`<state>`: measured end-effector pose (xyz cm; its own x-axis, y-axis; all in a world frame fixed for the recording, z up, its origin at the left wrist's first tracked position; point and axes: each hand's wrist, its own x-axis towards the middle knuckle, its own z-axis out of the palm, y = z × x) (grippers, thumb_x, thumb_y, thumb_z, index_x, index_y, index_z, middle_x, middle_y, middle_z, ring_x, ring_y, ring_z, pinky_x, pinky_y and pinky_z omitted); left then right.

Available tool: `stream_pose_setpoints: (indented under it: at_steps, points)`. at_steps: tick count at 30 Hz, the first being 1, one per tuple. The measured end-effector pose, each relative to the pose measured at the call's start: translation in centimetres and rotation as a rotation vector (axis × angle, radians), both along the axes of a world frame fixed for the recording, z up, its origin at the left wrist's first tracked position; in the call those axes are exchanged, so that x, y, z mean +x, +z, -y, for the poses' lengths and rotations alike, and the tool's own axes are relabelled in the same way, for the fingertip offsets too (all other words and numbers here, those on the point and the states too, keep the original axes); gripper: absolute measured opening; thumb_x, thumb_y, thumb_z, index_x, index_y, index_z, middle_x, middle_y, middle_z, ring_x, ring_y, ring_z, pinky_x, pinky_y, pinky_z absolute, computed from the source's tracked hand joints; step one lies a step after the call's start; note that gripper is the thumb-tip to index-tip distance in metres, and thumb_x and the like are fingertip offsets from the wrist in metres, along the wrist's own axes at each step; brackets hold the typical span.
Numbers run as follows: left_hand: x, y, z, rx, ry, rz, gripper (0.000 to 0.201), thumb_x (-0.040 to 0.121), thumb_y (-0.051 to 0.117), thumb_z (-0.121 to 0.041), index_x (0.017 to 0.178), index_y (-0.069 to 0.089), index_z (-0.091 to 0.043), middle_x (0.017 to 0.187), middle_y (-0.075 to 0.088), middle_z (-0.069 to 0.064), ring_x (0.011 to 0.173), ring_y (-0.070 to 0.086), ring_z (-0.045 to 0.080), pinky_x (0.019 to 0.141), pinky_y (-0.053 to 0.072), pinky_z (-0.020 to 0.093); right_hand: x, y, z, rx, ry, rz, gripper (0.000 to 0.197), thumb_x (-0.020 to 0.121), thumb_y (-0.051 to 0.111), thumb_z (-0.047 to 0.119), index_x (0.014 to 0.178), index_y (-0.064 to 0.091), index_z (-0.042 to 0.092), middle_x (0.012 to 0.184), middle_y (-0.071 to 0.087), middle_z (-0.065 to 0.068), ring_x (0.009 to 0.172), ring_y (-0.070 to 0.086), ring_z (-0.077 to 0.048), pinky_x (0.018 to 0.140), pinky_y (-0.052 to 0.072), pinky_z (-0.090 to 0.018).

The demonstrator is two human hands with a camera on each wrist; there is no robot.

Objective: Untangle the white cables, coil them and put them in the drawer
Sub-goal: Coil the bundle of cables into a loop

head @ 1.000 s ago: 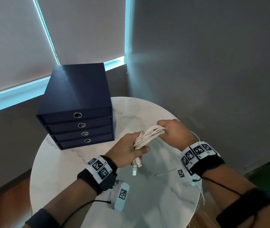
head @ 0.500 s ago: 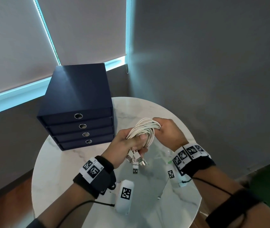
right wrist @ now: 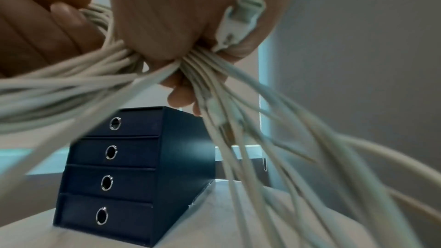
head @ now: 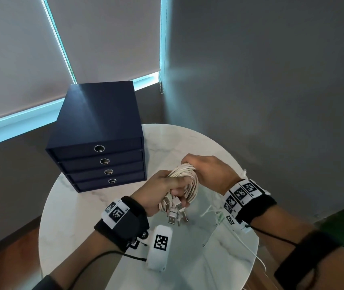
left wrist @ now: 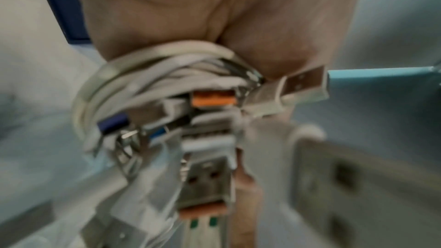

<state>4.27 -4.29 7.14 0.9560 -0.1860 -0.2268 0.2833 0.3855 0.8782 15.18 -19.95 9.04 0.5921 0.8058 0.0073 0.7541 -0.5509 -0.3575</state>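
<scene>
A coil of white cables (head: 187,181) hangs in the air above the round marble table (head: 79,216), held by both hands. My left hand (head: 162,191) grips its lower left side, and several USB plugs (head: 175,214) dangle below the fingers. My right hand (head: 206,172) grips the top right of the coil from above. In the left wrist view the cables (left wrist: 152,82) and plugs (left wrist: 205,182) fill the picture, blurred. In the right wrist view the cable strands (right wrist: 119,63) fan out of my fist. The dark blue drawer unit (head: 99,141) stands at the table's back left, all four drawers closed.
A thin white thread or cable (head: 248,250) trails from my right wrist across the table toward its right edge. The grey wall rises close behind the table. The drawer unit (right wrist: 124,174) shows ring pulls on each front.
The stretched bundle has been folded into a tighter loop; my right hand moved left toward my left hand, and the plugs now hang together below my left fingers.
</scene>
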Motion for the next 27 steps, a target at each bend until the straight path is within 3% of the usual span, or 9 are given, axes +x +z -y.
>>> stream_pose_setpoints:
  at_steps: [6,9,12,15,19,21,23,25,27]
  points:
    - [0.1,1.6,0.2,-0.040,-0.002,0.071,0.020,0.090,0.061,-0.017,0.073,0.070,-0.012,0.050,0.034,0.000,0.047,0.050,0.021,0.078,0.054,0.043,0.7,-1.9,0.4,0.382,-0.274,-0.248,0.017,0.079,0.053,0.033,0.076,0.054,0.017,0.058,0.060,-0.010,0.052,0.056,-0.032,0.049,0.047,-0.034]
    - [0.2,2.1,0.3,-0.047,-0.001,0.116,0.030,0.092,0.058,-0.017,0.065,0.070,-0.013,0.049,0.034,0.000,0.048,0.050,0.020,0.080,0.053,0.044,0.5,-3.7,-0.4,0.559,-0.340,-0.653,0.038,0.073,0.049,0.038,0.089,0.069,0.010,0.074,0.066,-0.031,0.055,0.058,-0.049,0.043,0.041,-0.035]
    - [0.1,2.1,0.1,-0.062,-0.002,0.136,0.039,0.097,0.053,-0.015,0.061,0.069,-0.014,0.049,0.033,-0.001,0.048,0.050,0.019,0.078,0.054,0.042,0.0,-4.6,-1.1,0.668,-0.313,-0.856,0.049,0.072,0.054,0.035,0.099,0.068,-0.004,0.087,0.059,-0.046,0.058,0.054,-0.042,0.045,0.036,-0.030]
    - [-0.1,1.9,0.1,-0.074,0.007,0.131,0.037,0.095,0.055,-0.016,0.059,0.067,-0.014,0.048,0.034,-0.002,0.046,0.051,0.017,0.073,0.055,0.040,-0.6,-5.1,-1.0,0.862,-0.315,-1.059,0.041,0.084,0.056,0.025,0.107,0.063,-0.009,0.093,0.061,-0.043,0.061,0.061,-0.035,0.050,0.048,-0.033]
    - [-0.1,1.4,0.0,-0.131,0.024,0.103,0.026,0.089,0.065,-0.022,0.078,0.056,0.001,0.049,0.035,-0.002,0.046,0.051,0.017,0.075,0.056,0.043,-1.4,-6.2,-0.2,0.489,-0.401,-0.325,0.006,0.086,0.055,0.033,0.091,0.052,0.031,0.077,0.070,0.000,0.073,0.067,-0.023,0.066,0.056,-0.042]
    - [0.0,1.3,0.1,-0.186,0.034,0.093,0.030,0.086,0.067,-0.024,0.097,0.052,0.000,0.049,0.036,-0.002,0.047,0.051,0.017,0.076,0.056,0.044,-1.6,-6.7,-0.3,0.427,-0.465,-0.270,0.012,0.084,0.050,0.044,0.089,0.045,0.033,0.076,0.067,0.002,0.073,0.066,-0.026,0.067,0.056,-0.044]
    - [0.1,1.5,0.4,-0.200,0.048,0.107,0.025,0.090,0.065,-0.022,0.093,0.051,-0.001,0.050,0.036,-0.002,0.048,0.051,0.018,0.077,0.056,0.044,-2.0,-6.7,-1.0,0.681,-0.482,-0.577,0.018,0.086,0.053,0.039,0.094,0.058,0.023,0.078,0.066,-0.009,0.070,0.062,-0.033,0.062,0.054,-0.041]
    - [0.2,2.0,0.5,-0.205,0.101,0.127,0.028,0.093,0.060,-0.020,0.071,0.048,-0.007,0.050,0.035,-0.001,0.049,0.051,0.019,0.079,0.056,0.045,-3.1,-5.9,-1.9,0.911,-0.428,-0.877,0.039,0.090,0.053,0.031,0.097,0.061,-0.007,0.069,0.061,-0.020,0.057,0.058,-0.030,0.052,0.049,-0.033]
    - [0.4,2.3,0.5,-0.204,0.146,0.152,0.036,0.094,0.058,-0.018,0.060,0.048,-0.012,0.050,0.034,-0.001,0.049,0.051,0.019,0.080,0.056,0.046,-4.5,-5.3,-2.4,1.115,-0.366,-1.110,0.036,0.090,0.052,0.029,0.089,0.062,-0.006,0.060,0.062,-0.012,0.054,0.060,-0.023,0.052,0.050,-0.029]
